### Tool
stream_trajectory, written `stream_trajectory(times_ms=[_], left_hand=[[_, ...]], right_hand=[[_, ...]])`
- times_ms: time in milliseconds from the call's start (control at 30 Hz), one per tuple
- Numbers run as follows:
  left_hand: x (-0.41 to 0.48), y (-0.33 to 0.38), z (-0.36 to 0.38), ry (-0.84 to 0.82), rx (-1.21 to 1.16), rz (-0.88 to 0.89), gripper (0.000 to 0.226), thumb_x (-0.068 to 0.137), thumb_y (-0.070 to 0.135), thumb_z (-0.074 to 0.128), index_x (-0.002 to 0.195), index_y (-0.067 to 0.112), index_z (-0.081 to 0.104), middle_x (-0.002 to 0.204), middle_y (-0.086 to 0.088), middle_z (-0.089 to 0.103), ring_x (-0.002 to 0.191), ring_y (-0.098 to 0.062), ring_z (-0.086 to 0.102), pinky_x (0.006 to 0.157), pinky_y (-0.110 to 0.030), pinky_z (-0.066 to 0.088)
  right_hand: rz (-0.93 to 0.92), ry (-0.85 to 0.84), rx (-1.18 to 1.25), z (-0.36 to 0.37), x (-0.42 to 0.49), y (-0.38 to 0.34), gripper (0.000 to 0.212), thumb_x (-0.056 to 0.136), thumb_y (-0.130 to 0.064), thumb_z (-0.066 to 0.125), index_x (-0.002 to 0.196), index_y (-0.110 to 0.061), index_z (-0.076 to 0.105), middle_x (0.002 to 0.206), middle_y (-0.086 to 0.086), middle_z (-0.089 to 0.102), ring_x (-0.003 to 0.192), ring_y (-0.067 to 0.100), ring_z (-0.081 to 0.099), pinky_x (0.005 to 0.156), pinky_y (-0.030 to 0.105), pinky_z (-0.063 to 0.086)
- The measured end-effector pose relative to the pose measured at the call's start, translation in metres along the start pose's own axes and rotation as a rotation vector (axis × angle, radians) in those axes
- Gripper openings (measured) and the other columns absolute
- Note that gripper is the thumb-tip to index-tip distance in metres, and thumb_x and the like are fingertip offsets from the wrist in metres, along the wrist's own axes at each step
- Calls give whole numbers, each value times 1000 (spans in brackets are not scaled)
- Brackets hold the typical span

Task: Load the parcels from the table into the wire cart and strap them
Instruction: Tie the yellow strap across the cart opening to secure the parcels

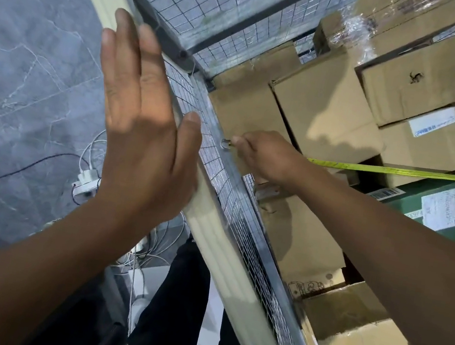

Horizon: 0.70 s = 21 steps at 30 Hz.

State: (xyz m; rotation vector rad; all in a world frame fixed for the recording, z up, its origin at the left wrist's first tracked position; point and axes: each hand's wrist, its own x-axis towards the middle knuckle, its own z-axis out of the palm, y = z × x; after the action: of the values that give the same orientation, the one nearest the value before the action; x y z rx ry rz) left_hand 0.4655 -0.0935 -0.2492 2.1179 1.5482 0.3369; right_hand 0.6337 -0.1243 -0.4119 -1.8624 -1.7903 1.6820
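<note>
One strap hook (pixel 225 144) sits in right fingers (pixel 243 144).

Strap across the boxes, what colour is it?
The strap is yellow, clearest in the head view.

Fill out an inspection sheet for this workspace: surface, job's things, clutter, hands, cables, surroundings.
Surface: grey marbled floor tiles; no table in view.
Job's things: brown cardboard parcels and a green carton stacked inside the grey wire-mesh cart; yellow webbing strap runs straight over them to a metal hook at the mesh wall.
Clutter: nothing seen.
Hands: left hand flat, fingers straight, against the cart's cream ribbed rail; right hand pinches the strap's end by the hook.
Cables: white power strip with white and black leads on the floor.
Surroundings: the person's black trousers.
</note>
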Motion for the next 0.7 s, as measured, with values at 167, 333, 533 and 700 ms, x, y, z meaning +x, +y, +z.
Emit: stream_trajectory(times_ms=[167, 333, 533, 700], left_hand=[[-1, 0, 0, -3, 23, 4, 74, 99, 12, 40, 159, -13, 5, 167, -35, -6, 155, -51, -11, 127, -35, -12], [-1, 1, -1, -6, 33, 4, 74, 98, 12, 39, 159, -14, 5, 166, -37, -6, 155, -52, -11, 128, -39, -10], [1, 3, 0, -12, 43, 6, 74, 96, 7, 42, 157, -17, 7, 164, -41, -4, 154, -57, -9, 128, -56, -5], [0, 2, -1, -28, 36, 10, 74, 96, 7, 41, 157, -16, 7, 163, -42, -6, 153, -58, -11, 128, -50, -8]], right_hand=[[72, -117, 135, 2, 1, -6, 40, 107, -37, 52, 71, -21, 45, 72, -5, 48, 64, 10, 45, 59, 32, 31], [-25, -89, 48, 4, 1, -6, 41, 106, -28, 56, 69, -25, 39, 73, -3, 47, 74, 19, 45, 66, 33, 34], [-197, -7, -163, 22, 6, 13, 14, 109, -23, 43, 98, -18, 51, 103, 1, 55, 107, 23, 39, 101, 40, 36], [-254, 166, -206, 36, 19, 9, 15, 103, -24, 59, 113, -20, 69, 119, -5, 63, 118, 24, 41, 92, 35, 27]])
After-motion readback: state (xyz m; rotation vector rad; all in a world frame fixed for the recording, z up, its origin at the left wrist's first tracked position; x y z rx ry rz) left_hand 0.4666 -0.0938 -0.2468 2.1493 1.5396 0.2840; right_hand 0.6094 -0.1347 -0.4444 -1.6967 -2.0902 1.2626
